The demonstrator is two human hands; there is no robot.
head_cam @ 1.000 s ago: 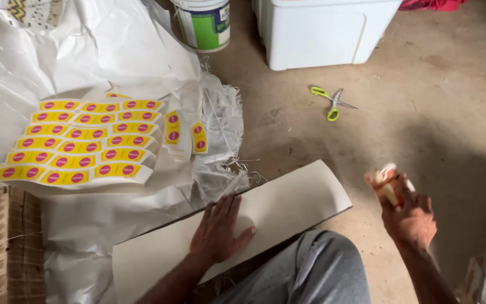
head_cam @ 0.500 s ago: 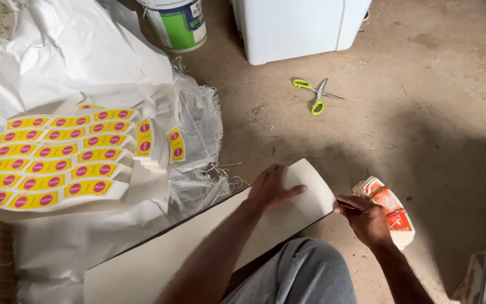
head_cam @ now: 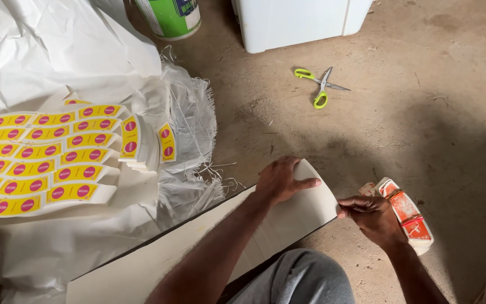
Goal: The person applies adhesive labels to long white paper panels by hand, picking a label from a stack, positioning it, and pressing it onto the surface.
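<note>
My left hand (head_cam: 281, 180) lies flat on the far end of a long white board (head_cam: 305, 217) that rests across my lap and the ground. My right hand (head_cam: 373, 217) pinches the board's right corner with its fingertips. Just right of that hand a banded stack of red and white packets (head_cam: 412, 217) lies on the dirt floor. Rows of yellow labels with pink dots (head_cam: 40, 157) are spread on a white woven sack (head_cam: 57, 62) at the left.
Scissors with lime-green handles (head_cam: 319, 85) lie on the dirt floor further out. A green and white bucket (head_cam: 171, 17) and a white plastic box (head_cam: 296, 22) stand at the top. A frayed sack edge (head_cam: 195, 169) reaches toward the board.
My left hand slid along the board to its far end. My right hand came down from mid-air, put the packet stack on the floor, and took the board's corner.
</note>
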